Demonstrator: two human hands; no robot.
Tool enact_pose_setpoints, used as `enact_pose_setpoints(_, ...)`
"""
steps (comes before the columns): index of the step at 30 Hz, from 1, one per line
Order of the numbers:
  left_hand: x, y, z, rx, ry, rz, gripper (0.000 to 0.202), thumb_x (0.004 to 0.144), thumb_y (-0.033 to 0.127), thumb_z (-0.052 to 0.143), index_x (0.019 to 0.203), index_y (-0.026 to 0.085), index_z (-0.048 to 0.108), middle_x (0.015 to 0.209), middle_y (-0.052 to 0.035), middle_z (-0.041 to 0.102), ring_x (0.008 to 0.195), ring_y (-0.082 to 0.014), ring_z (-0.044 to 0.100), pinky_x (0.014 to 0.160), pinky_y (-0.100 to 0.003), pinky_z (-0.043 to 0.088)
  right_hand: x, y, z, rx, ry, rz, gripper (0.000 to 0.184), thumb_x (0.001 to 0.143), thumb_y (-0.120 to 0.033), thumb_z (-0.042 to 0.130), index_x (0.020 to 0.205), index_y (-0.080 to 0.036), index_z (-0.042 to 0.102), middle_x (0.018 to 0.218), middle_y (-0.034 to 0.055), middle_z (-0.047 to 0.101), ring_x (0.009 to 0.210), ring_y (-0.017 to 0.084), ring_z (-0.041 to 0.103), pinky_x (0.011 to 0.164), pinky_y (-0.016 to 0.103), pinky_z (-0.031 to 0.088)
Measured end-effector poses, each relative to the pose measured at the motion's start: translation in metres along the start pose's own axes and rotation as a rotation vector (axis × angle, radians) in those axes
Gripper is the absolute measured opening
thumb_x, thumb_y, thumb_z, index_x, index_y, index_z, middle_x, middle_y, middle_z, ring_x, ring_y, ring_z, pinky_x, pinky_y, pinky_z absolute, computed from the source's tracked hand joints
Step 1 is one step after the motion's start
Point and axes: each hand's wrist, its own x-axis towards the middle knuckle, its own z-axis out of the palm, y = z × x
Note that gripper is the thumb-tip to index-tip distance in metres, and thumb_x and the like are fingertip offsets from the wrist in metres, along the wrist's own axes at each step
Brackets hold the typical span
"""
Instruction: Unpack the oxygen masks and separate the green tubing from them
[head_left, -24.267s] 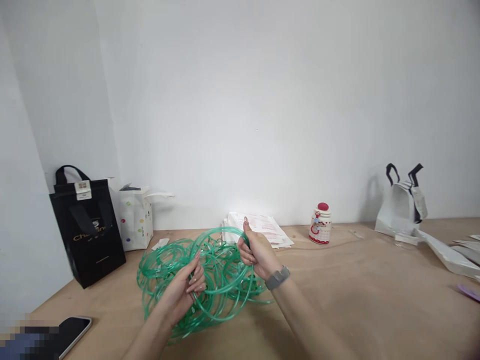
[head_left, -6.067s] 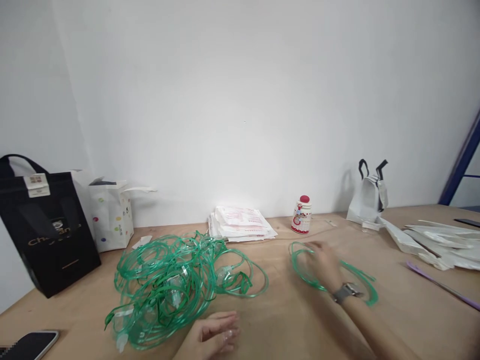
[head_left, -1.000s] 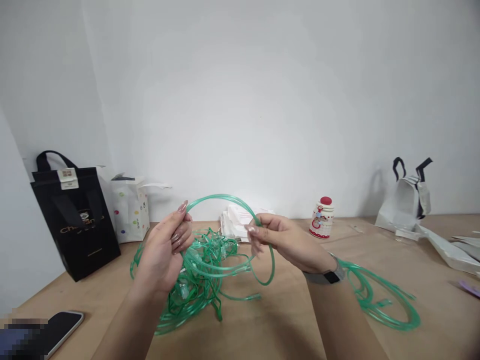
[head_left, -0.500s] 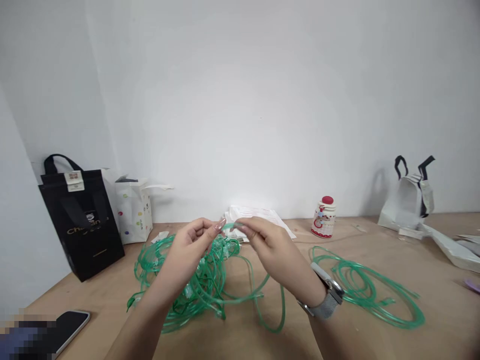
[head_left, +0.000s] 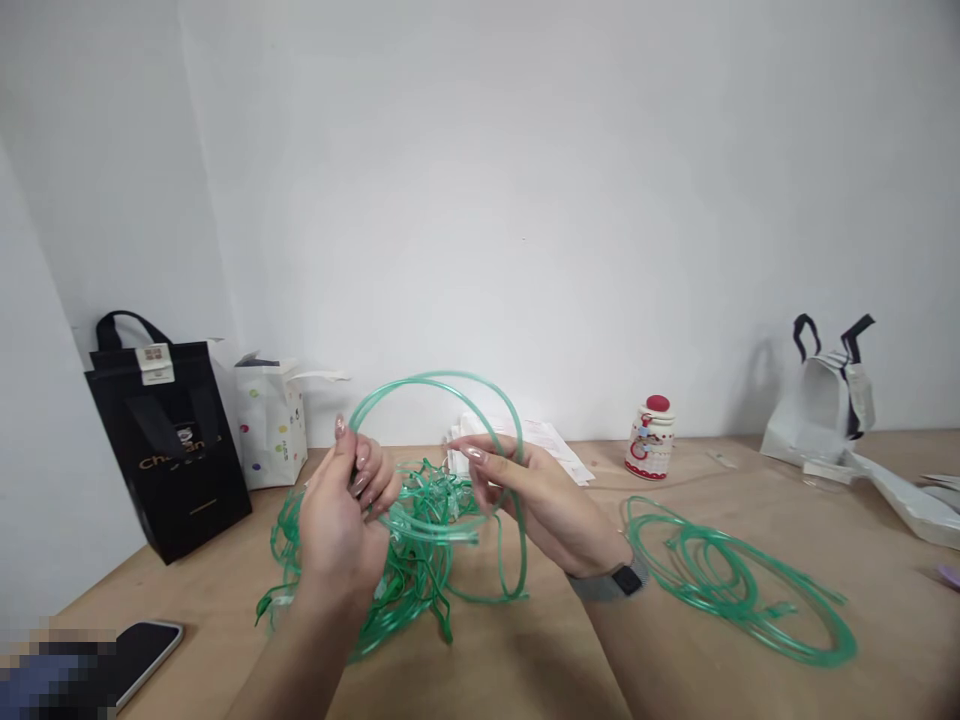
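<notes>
Clear green tubing (head_left: 420, 381) is raised above the table in round loops between my hands. My left hand (head_left: 346, 505) is closed around the left side of the loops, thumb up. At the right side, my right hand (head_left: 544, 495) has its thumb and fingers close together on the tubing, with one strand crossing over the hand. A free tube end points right between the hands, and another part hangs down to the table. Below and behind my left hand lies a tangled pile of green tubing (head_left: 390, 625) with clear plastic pieces in it.
A separate coil of green tubing (head_left: 739, 590) lies at the right. Along the wall stand a black bag (head_left: 176, 480), a white dotted bag (head_left: 274, 425), papers (head_left: 559, 445), a red-capped bottle (head_left: 650, 440) and a white bag (head_left: 810, 410). A phone (head_left: 142, 655) lies front left.
My hands have moved apart, the left one lower and leftward. The tubing between them now forms raised loops instead of a short stretch pinched at the fingertips.
</notes>
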Motion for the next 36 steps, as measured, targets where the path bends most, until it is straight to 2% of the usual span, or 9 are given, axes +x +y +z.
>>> enact_pose_setpoints(5, 0.007, -0.009, -0.008, -0.300, 0.245, -0.080, 0.045, 0.096, 0.021, 0.030, 0.052, 0.016, 0.038, 0.041, 0.0078, 0.028, 0.030, -0.0027, 0.024, 0.029, -0.016, 0.019, 0.011, 0.033, 0.027, 0.423, 0.154, -0.124, 0.016, 0.069, -0.031, 0.068, 0.071, -0.015, 0.065, 0.078, 0.0024, 0.065, 0.081, 0.014, 0.059, 0.073, 0.024, 0.044)
enact_pose_setpoints(10, 0.001, -0.032, -0.006, -0.343, 0.297, -0.228, 0.049, 0.097, 0.020, 0.023, 0.049, 0.016, 0.034, 0.039, 0.0067, 0.029, 0.029, -0.0028, 0.025, 0.029, -0.016, 0.021, 0.013, 0.055, 0.044, 0.627, 0.418, -0.191, 0.023, 0.068, -0.037, 0.070, 0.066, -0.018, 0.058, 0.053, -0.0057, 0.056, 0.050, 0.007, 0.051, 0.053, 0.021, 0.044)
enact_pose_setpoints(15, -0.019, -0.055, 0.006, -0.232, 0.302, -0.311, 0.047, 0.096, 0.025, 0.029, 0.051, 0.016, 0.038, 0.041, 0.0075, 0.029, 0.032, -0.0031, 0.027, 0.033, -0.016, 0.024, 0.013, 0.044, 0.024, 0.652, 0.460, -0.141, 0.036, 0.074, -0.049, 0.061, 0.063, -0.016, 0.053, 0.031, -0.0131, 0.031, 0.027, 0.001, 0.016, 0.028, 0.015, 0.016)
enact_pose_setpoints(19, -0.025, -0.078, 0.005, -0.075, 0.369, -0.380, 0.042, 0.095, 0.018, 0.032, 0.054, 0.015, 0.041, 0.048, 0.0053, 0.041, 0.043, -0.0040, 0.042, 0.049, -0.016, 0.039, 0.010, 0.026, 0.012, 0.653, 0.453, -0.166, 0.042, 0.081, -0.054, 0.049, 0.063, -0.016, 0.054, 0.029, -0.0120, 0.028, 0.025, 0.002, 0.012, 0.026, 0.016, 0.010)
enact_pose_setpoints(24, -0.023, -0.098, -0.009, 0.141, 0.330, -0.393, 0.029, 0.081, 0.029, 0.061, 0.058, 0.014, 0.052, 0.050, 0.0052, 0.049, 0.043, -0.0053, 0.043, 0.043, -0.016, 0.031, 0.002, 0.007, 0.005, 0.504, 0.452, -0.350, 0.020, 0.070, -0.032, 0.069, 0.071, -0.015, 0.057, 0.039, -0.0128, 0.031, 0.031, 0.001, 0.018, 0.030, 0.014, 0.014)
enact_pose_setpoints(26, -0.025, -0.098, -0.008, 0.215, 0.267, -0.441, 0.040, 0.079, 0.042, 0.060, 0.052, 0.014, 0.051, 0.044, 0.0053, 0.046, 0.038, -0.0052, 0.040, 0.040, -0.017, 0.028, -0.001, 0.000, 0.003, 0.451, 0.490, -0.441, 0.020, 0.068, -0.030, 0.070, 0.071, -0.016, 0.056, 0.042, -0.0124, 0.031, 0.032, 0.001, 0.020, 0.031, 0.014, 0.015)
enact_pose_setpoints(31, -0.042, -0.080, 0.013, 0.048, -0.253, -1.085, 0.072, 0.082, 0.065, 0.028, 0.076, 0.003, 0.065, 0.067, -0.0158, 0.066, 0.058, -0.0198, 0.064, 0.060, -0.031, 0.050, -0.016, -0.020, 0.003, 0.462, 0.445, -0.463, 0.020, 0.072, -0.030, 0.068, 0.067, -0.018, 0.052, 0.042, -0.0115, 0.031, 0.034, 0.003, 0.015, 0.030, 0.015, 0.016)
enact_pose_setpoints(34, -0.034, -0.064, 0.016, -0.233, -0.105, -0.895, 0.042, 0.092, 0.039, 0.036, 0.089, 0.005, 0.061, 0.082, -0.0141, 0.067, 0.076, -0.0182, 0.067, 0.075, -0.029, 0.051, -0.034, -0.037, 0.006, 0.422, 0.289, -0.240, 0.022, 0.075, -0.029, 0.064, 0.062, -0.019, 0.050, 0.041, -0.0109, 0.028, 0.034, 0.003, 0.009, 0.028, 0.015, 0.012)
enact_pose_setpoints(36, -0.016, -0.049, 0.009, -0.265, 0.087, -0.769, 0.024, 0.092, 0.020, 0.039, 0.087, 0.006, 0.058, 0.075, -0.0100, 0.066, 0.069, -0.0139, 0.066, 0.069, -0.024, 0.053, -0.049, -0.050, 0.002, 0.331, 0.187, -0.099, 0.028, 0.076, -0.032, 0.063, 0.057, -0.020, 0.047, 0.041, -0.0103, 0.025, 0.034, 0.003, 0.007, 0.027, 0.016, 0.009)
